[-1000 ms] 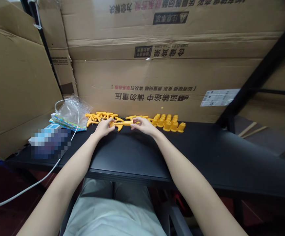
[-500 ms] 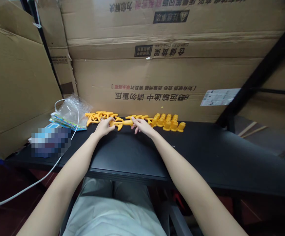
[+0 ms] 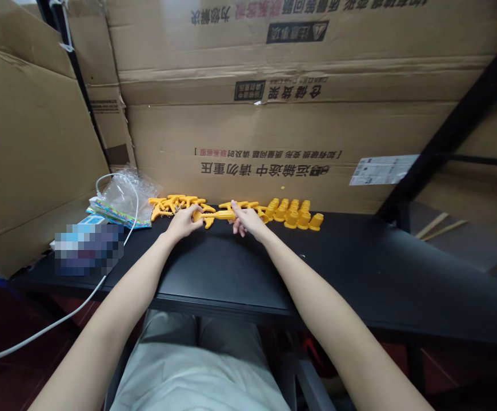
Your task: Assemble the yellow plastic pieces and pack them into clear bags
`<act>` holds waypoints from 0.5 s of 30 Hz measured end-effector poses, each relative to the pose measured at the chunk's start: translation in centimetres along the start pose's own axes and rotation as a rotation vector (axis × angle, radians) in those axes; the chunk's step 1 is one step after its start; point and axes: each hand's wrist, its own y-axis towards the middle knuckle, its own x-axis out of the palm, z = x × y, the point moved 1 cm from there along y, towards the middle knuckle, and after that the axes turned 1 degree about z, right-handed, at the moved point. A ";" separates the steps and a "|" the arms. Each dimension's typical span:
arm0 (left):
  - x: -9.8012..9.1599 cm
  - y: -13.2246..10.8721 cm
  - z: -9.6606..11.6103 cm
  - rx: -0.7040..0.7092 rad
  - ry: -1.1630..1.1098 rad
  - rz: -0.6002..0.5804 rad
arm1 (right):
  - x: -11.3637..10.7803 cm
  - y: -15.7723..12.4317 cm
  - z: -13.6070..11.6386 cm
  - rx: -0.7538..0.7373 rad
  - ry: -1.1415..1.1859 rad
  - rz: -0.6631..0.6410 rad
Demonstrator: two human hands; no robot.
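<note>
Stretched between my two hands, low above the black table, is a yellow plastic piece (image 3: 221,215) with a thin stem on the left and a thicker part on the right. My left hand (image 3: 182,222) pinches its left end. The fingers of my right hand (image 3: 249,221) close around the thicker end, hiding part of it. Behind my left hand lies a cluster of yellow branched pieces (image 3: 184,201) with small dark chains among them. More yellow pieces (image 3: 248,204) lie behind my right hand. To the right stand several yellow cone-shaped cups (image 3: 303,219) in rows.
A large cardboard sheet (image 3: 240,125) walls off the back of the black table (image 3: 227,268). On the left are a clear plastic bag (image 3: 117,191), a blurred-out item (image 3: 88,248) and a white cable (image 3: 134,220). A black metal post (image 3: 441,128) slants at the right.
My right hand has shifted slightly right and its fingers have changed their hold on the thicker end. My left hand has moved a little right, still pinching the yellow piece.
</note>
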 end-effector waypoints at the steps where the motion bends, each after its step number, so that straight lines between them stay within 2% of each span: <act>1: 0.0 0.0 -0.1 -0.006 0.005 -0.002 | -0.1 0.0 0.0 -0.005 0.002 -0.013; 8: -0.1 0.2 -0.5 -0.016 -0.010 -0.001 | -1.2 0.1 0.6 -0.234 0.129 -0.159; 15: -0.1 0.1 -0.4 -0.006 -0.026 0.016 | -0.5 0.2 0.5 -0.174 0.125 -0.083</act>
